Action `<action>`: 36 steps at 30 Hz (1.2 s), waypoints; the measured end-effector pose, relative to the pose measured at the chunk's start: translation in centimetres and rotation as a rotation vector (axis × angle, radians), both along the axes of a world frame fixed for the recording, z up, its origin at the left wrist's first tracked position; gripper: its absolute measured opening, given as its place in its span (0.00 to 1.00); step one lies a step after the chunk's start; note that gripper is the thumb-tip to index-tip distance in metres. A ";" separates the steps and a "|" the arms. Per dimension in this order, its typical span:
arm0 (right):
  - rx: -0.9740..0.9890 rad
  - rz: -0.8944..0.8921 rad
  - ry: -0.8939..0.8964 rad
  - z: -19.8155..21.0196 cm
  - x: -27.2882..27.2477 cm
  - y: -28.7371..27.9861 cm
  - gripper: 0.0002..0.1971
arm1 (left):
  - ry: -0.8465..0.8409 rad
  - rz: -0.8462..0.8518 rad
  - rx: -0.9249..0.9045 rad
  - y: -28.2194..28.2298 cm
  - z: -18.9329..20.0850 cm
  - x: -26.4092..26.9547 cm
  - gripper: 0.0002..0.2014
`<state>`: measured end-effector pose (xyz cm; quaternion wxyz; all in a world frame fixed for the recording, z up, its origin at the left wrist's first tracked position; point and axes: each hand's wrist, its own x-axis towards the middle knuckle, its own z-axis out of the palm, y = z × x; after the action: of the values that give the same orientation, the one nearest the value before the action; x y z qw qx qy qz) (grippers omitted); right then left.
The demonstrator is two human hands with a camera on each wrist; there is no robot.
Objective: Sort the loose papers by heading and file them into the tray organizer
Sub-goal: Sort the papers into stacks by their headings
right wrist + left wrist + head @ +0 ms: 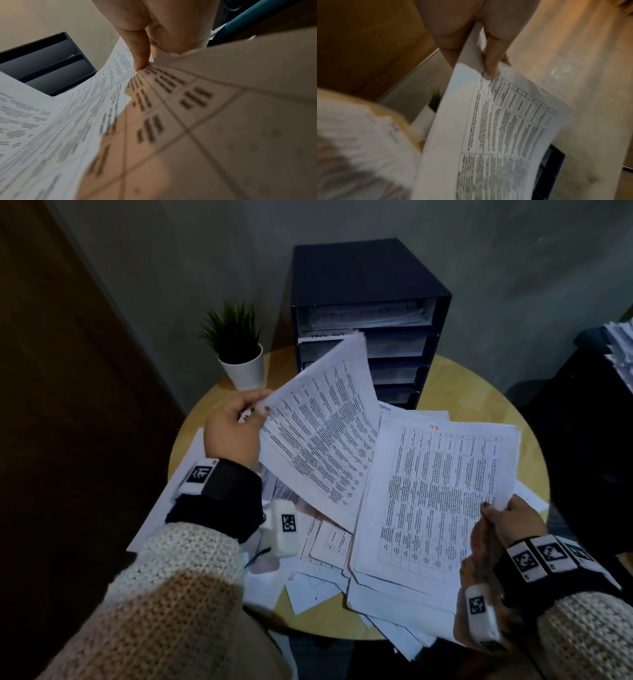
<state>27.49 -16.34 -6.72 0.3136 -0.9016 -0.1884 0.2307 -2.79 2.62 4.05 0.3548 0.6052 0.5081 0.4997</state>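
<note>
My left hand (236, 422) pinches the edge of a printed table sheet (325, 422), lifted and tilted toward the tray organizer (363, 278); the left wrist view shows that sheet (496, 135) held between thumb and fingers (491, 65). My right hand (503, 522) grips the right edge of a stack of papers (438, 501) whose top page bears a red "HR" heading (434, 426). In the right wrist view the thumb (139, 54) presses on that stack (85, 115). The dark organizer stands at the table's back, with papers in its upper trays.
More loose papers (329, 546) lie spread over the round wooden table (479, 392). A small potted plant (239, 347) stands left of the organizer. A dark piece of furniture with a paper pile (620, 350) is at the right. A brown door (68, 371) is on the left.
</note>
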 end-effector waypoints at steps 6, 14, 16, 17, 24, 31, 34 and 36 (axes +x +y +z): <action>0.042 -0.031 -0.024 0.0 -0.1 -0.1 0.15 | 0.017 0.062 0.267 0.5 7.8 -0.7 0.15; 0.141 -0.010 0.011 0.7 -0.9 0.3 0.12 | -0.187 -0.186 0.294 -1.9 12.7 0.8 0.12; 0.190 0.000 0.036 1.0 -1.5 0.5 0.09 | -0.233 -0.370 0.235 -2.4 12.4 1.2 0.14; 0.229 -0.003 0.060 1.1 -1.6 0.4 0.08 | -0.245 -0.446 0.205 -2.6 12.3 1.3 0.14; 0.384 0.127 0.347 1.8 -2.5 0.8 0.14 | -0.155 -0.358 -0.057 -1.8 8.0 4.1 0.09; 0.513 0.165 0.398 1.1 -4.2 1.3 0.14 | -0.031 -0.098 -0.280 -1.1 0.3 6.3 0.07; 0.557 0.142 0.507 0.5 -4.8 1.4 0.14 | -0.054 -0.111 -0.277 -1.3 -1.0 6.7 0.03; 0.590 0.120 0.601 0.7 -5.3 1.4 0.13 | -0.062 -0.105 -0.257 -1.4 -1.4 6.8 0.06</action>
<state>22.24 -14.94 -6.00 0.5850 -0.6534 -0.1986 0.4375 4.04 1.18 2.64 0.4706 0.5647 0.5244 0.4298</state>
